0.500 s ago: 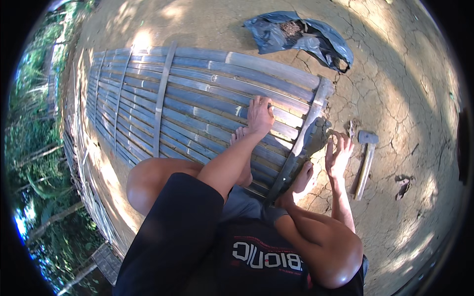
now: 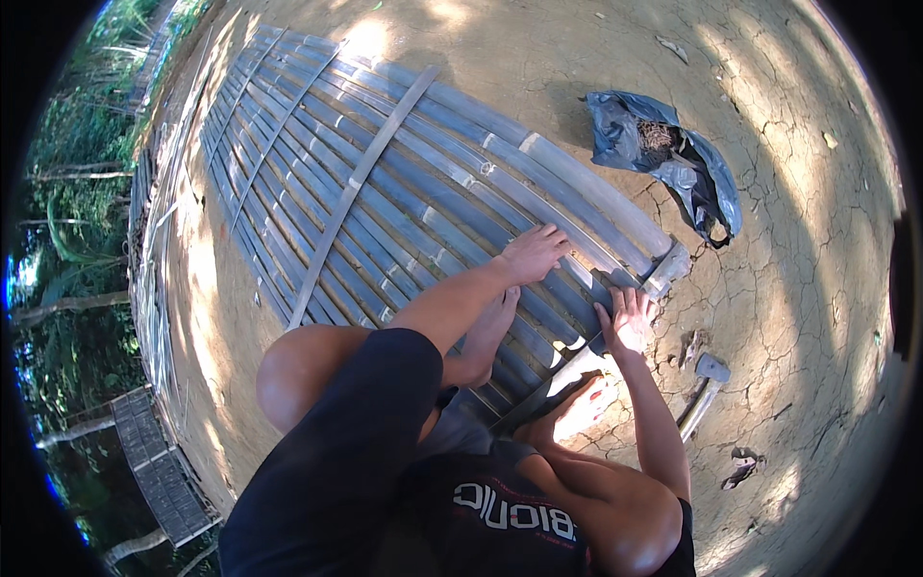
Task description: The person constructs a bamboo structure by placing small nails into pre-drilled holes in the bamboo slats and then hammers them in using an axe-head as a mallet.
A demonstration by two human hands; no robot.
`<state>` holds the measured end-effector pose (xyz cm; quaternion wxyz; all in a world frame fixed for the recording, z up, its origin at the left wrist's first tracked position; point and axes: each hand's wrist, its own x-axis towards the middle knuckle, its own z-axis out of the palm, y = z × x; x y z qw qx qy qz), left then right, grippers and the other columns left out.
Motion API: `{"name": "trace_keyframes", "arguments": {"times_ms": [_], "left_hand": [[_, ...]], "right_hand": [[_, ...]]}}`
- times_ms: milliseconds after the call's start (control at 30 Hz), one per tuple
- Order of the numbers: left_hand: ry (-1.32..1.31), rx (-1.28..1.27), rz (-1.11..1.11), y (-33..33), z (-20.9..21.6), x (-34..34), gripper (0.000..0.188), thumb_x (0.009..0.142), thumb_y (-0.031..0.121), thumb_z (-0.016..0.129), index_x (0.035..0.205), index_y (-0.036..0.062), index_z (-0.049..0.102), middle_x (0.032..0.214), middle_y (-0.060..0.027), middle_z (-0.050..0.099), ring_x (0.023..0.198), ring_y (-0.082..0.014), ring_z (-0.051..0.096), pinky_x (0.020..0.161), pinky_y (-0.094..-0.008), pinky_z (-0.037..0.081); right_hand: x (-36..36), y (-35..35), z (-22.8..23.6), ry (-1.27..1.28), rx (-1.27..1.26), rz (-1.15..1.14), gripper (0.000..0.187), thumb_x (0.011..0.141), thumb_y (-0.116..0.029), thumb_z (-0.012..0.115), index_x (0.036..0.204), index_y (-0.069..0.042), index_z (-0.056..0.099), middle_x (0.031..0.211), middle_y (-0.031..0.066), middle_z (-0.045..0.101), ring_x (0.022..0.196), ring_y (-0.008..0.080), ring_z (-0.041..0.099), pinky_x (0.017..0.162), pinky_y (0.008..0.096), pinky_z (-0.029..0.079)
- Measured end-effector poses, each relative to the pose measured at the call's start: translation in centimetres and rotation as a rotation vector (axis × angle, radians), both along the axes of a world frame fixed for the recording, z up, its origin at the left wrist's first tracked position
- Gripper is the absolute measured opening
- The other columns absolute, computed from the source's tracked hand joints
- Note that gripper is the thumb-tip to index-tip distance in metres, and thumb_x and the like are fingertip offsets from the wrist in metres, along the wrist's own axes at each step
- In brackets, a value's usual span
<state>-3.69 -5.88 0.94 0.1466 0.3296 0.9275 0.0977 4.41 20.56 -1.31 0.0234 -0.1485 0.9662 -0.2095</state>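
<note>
A long panel of split bamboo slats (image 2: 423,216) lies on the ground, with narrow cross strips over it. My left hand (image 2: 536,254) rests on the slats near the panel's right end, its fingers bent together; whatever may be in them is hidden. My right hand (image 2: 630,320) lies at the end crosspiece (image 2: 577,370), fingers over the slat ends and thumb apart. Below and right of it, a hammer (image 2: 710,369) with a grey head and pale handle lies on the soil, partly hidden by my right forearm.
A dark plastic bag (image 2: 615,130), open with small brown bits inside, lies beyond the panel's right end. Dry leaves (image 2: 741,468) lie on the cracked earth. My left foot (image 2: 492,327) is on the slats; my right foot (image 2: 582,409) is beside the crosspiece. Long poles (image 2: 159,288) line the left.
My right hand has moved from above the bare soil onto the panel's end. My left hand stays on the slats, with its fingers turned more to the right. The whole view has swung round.
</note>
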Motion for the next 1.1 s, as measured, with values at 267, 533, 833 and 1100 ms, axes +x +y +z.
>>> {"name": "trace_keyframes", "arguments": {"times_ms": [267,533,833,1100], "left_hand": [[0.063,-0.032,-0.022,-0.8,-0.4,-0.1,0.039,0.082,0.025,0.073,0.115,0.0083,0.062,0.117,-0.0012,0.058,0.115,-0.0221,0.051,0.097,-0.0372,0.041],[-0.006,-0.060,-0.010,-0.7,0.6,-0.2,0.039,0.085,0.027,0.072,0.117,0.0075,0.061,0.121,-0.0027,0.058,0.117,-0.0235,0.051,0.101,-0.0390,0.040],[-0.118,-0.251,0.007,-11.5,14.1,-11.4,0.028,0.087,0.017,0.072,0.111,0.0047,0.065,0.122,-0.0138,0.063,0.114,-0.0346,0.061,0.100,-0.0440,0.049],[-0.052,-0.140,0.399,-20.9,6.1,-10.4,0.038,0.089,0.012,0.070,0.125,0.0057,0.062,0.132,-0.0171,0.058,0.124,-0.0357,0.055,0.103,-0.0433,0.048]], "right_hand": [[0.1,-0.9,-1.1,0.034,0.004,-0.025,0.036,0.088,-0.033,0.070,0.114,-0.010,0.064,0.109,0.0083,0.058,0.109,0.0298,0.051,0.096,0.0492,0.035],[0.2,-1.2,-0.2,0.033,-0.007,-0.036,0.034,0.087,-0.033,0.072,0.112,-0.010,0.064,0.105,0.0090,0.059,0.106,0.0304,0.053,0.094,0.0477,0.037],[-9.7,3.0,7.1,-0.018,-0.079,0.029,0.021,0.085,-0.017,0.073,0.102,-0.006,0.070,0.102,0.0136,0.066,0.098,0.0323,0.057,0.089,0.0445,0.044],[-17.6,1.5,11.4,-0.252,0.043,0.103,0.026,0.093,-0.023,0.065,0.112,-0.006,0.066,0.104,0.0163,0.069,0.102,0.0349,0.062,0.091,0.0448,0.051]]}}
